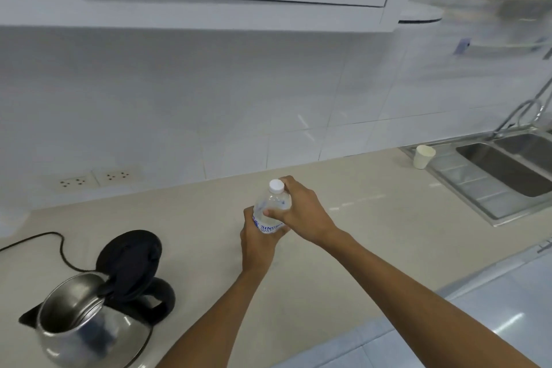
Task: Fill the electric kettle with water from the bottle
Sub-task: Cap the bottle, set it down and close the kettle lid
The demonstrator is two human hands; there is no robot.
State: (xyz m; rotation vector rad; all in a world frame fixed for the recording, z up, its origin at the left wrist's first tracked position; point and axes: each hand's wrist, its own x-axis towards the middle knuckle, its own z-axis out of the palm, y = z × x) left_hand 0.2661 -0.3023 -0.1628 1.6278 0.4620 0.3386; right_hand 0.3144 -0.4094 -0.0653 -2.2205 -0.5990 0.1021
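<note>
The kettle (89,320), nearest the camera at lower left, is seen standing on the counter (373,248) with its black lid (128,254) swung up and back, so the steel mouth is open. No water can be made out inside; the interior is partly blurred.

The bottle (271,212) is held upright above the counter, well to the right of the kettle and apart from it. Its white cap (276,186) is still on. The lower body is wrapped by the left hand (258,245), fingers closed round the label. The shoulder of the bottle is pinched by the right hand (301,212), thumb in front, the other fingers behind and reaching just beside the cap; whether they touch the cap cannot be told.

Judged step: uncapping, not yet done.

Risks noted:
- The bottle looks thin-walled and full. If it is squeezed hard by the left hand as the cap comes free, water may be forced out over the counter.
- A black cord (44,240) runs from behind the kettle, and two wall sockets (98,179) sit above the counter beyond it. Spilled water could reach these.
- The raised lid leans over part of the mouth on the handle side; a pour from that side may strike it and splash.
- A loose cap may be dropped and roll off.

A paper cup (423,156) stands by the sink (507,170), far right, clear of the work.
</note>
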